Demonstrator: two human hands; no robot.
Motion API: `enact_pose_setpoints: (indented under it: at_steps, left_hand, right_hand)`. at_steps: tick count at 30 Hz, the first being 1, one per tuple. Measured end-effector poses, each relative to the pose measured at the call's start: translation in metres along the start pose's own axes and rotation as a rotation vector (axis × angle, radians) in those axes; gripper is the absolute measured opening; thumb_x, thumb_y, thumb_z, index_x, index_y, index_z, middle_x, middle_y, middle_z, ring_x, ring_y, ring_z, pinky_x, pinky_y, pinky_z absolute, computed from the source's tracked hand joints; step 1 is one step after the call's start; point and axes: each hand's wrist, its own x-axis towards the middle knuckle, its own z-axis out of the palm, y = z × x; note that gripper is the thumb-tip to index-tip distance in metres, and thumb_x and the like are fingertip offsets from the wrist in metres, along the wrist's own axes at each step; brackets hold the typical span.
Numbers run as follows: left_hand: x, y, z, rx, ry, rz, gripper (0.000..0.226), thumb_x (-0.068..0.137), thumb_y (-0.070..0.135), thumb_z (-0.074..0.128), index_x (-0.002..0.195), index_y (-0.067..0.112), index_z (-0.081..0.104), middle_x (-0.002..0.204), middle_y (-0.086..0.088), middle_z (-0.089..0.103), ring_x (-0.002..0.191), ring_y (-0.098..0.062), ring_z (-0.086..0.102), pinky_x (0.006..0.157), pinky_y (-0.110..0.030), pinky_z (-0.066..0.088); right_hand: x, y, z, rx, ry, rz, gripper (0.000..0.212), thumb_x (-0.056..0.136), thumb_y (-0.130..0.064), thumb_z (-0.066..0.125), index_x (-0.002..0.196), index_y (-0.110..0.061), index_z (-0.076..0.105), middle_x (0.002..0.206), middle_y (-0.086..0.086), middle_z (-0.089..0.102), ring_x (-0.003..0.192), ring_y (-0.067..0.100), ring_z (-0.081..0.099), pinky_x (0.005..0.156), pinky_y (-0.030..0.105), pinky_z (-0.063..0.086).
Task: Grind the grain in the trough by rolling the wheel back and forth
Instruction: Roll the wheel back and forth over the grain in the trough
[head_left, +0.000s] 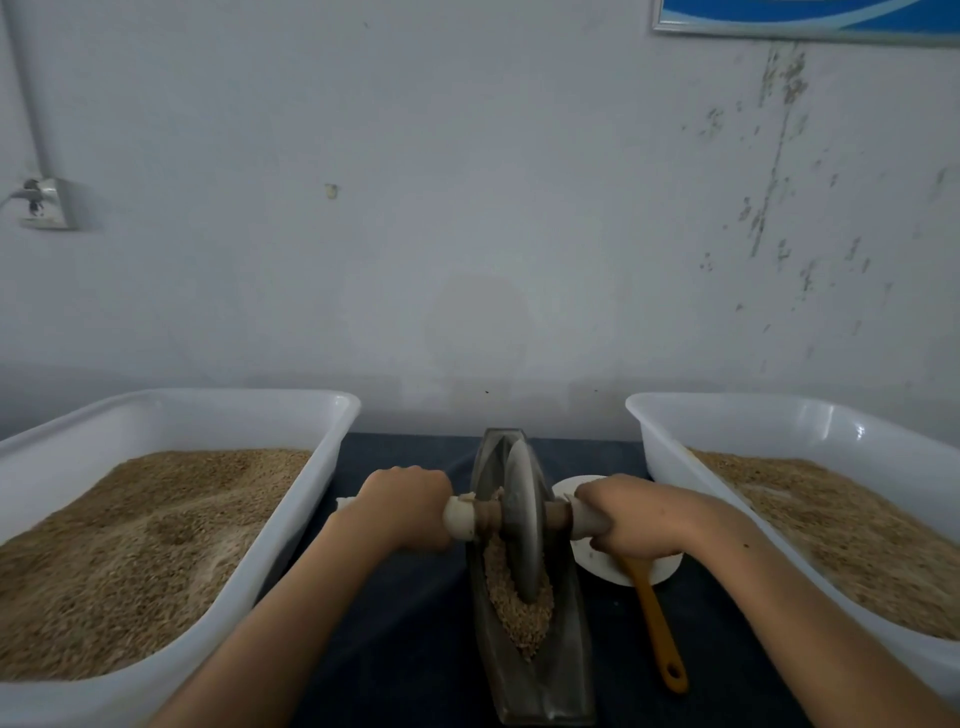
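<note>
A metal wheel (522, 519) stands on edge in a narrow boat-shaped trough (535, 670) at the centre of a dark table (395, 623), its lower rim bedded in grain (519, 608) heaped along the trough's groove. An axle handle (462, 517) passes through the wheel's hub and projects to either side. The left hand (402, 506) is curled round the left end of the handle; the right hand (623, 512) grasps the right end in the same way. Just right of the trough lies a white dish (660, 569), with a yellow-handled utensil (660, 639) resting on it. White tubs of grain flank the set-up: the left tub (291, 499) and the right tub (675, 457). Behind is a pale, scuffed wall (467, 208).
</note>
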Motion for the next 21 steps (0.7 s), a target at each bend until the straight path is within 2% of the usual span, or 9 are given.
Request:
enact_pose_setpoints:
  at_steps: [4, 7, 10, 12, 14, 18, 21]
  left_hand:
    - [0.001, 0.001, 0.001, -0.011, 0.015, -0.025, 0.034, 0.08, 0.035, 0.068, 0.11, 0.021, 0.06, 0.101, 0.002, 0.064, 0.094, -0.016, 0.061, 0.078, -0.029, 0.045]
    - [0.003, 0.002, 0.003, 0.029, 0.128, -0.035, 0.028, 0.081, 0.035, 0.066, 0.105, 0.023, 0.059, 0.098, 0.003, 0.064, 0.091, -0.015, 0.061, 0.076, -0.029, 0.044]
    - [0.004, 0.001, 0.007, 0.044, 0.25, -0.035, 0.021, 0.082, 0.034, 0.062, 0.1, 0.024, 0.057, 0.096, 0.004, 0.064, 0.088, -0.015, 0.06, 0.073, -0.028, 0.043]
    - [0.004, -0.001, 0.007, 0.014, 0.242, -0.011, 0.022, 0.082, 0.034, 0.063, 0.1, 0.024, 0.055, 0.098, 0.004, 0.063, 0.089, -0.015, 0.06, 0.077, -0.029, 0.046]
    - [0.002, -0.006, 0.006, -0.024, 0.162, 0.034, 0.028, 0.081, 0.033, 0.065, 0.105, 0.023, 0.053, 0.102, 0.003, 0.062, 0.093, -0.016, 0.059, 0.082, -0.031, 0.047]
    - [-0.002, -0.011, -0.002, -0.037, 0.029, 0.121, 0.032, 0.082, 0.036, 0.063, 0.107, 0.022, 0.049, 0.099, 0.003, 0.058, 0.088, -0.016, 0.055, 0.075, -0.028, 0.039]
    - [-0.003, -0.009, -0.005, -0.02, 0.013, 0.143, 0.026, 0.081, 0.037, 0.062, 0.1, 0.024, 0.05, 0.094, 0.005, 0.057, 0.082, -0.014, 0.052, 0.073, -0.028, 0.037]
  right_hand:
    - [-0.004, 0.003, -0.002, 0.005, 0.053, -0.064, 0.019, 0.09, -0.025, 0.059, 0.087, -0.036, 0.044, 0.085, -0.013, 0.053, 0.079, 0.007, 0.053, 0.062, 0.022, 0.037]
    - [0.0, 0.006, 0.005, -0.052, 0.134, -0.052, 0.016, 0.092, -0.033, 0.057, 0.101, -0.032, 0.043, 0.101, -0.006, 0.059, 0.091, 0.015, 0.057, 0.07, 0.031, 0.042]
    - [0.005, 0.007, 0.014, -0.113, 0.266, -0.048, 0.026, 0.093, -0.036, 0.057, 0.099, -0.026, 0.034, 0.096, -0.005, 0.054, 0.085, 0.014, 0.054, 0.067, 0.029, 0.037]
    - [0.008, 0.007, 0.017, -0.131, 0.325, -0.046, 0.028, 0.093, -0.036, 0.058, 0.098, -0.023, 0.034, 0.098, -0.002, 0.056, 0.086, 0.016, 0.056, 0.067, 0.029, 0.038]
    - [0.008, 0.006, 0.015, -0.098, 0.296, -0.029, 0.026, 0.092, -0.032, 0.059, 0.099, -0.023, 0.035, 0.096, -0.003, 0.055, 0.084, 0.015, 0.055, 0.065, 0.027, 0.037]
    - [0.004, 0.007, 0.004, -0.035, 0.079, 0.002, 0.027, 0.087, -0.014, 0.058, 0.098, -0.024, 0.036, 0.083, -0.01, 0.041, 0.074, 0.006, 0.043, 0.056, 0.019, 0.031]
    - [0.001, 0.008, 0.0, -0.026, -0.034, 0.021, 0.024, 0.088, -0.01, 0.053, 0.084, -0.027, 0.037, 0.085, -0.003, 0.046, 0.074, 0.01, 0.046, 0.06, 0.022, 0.037]
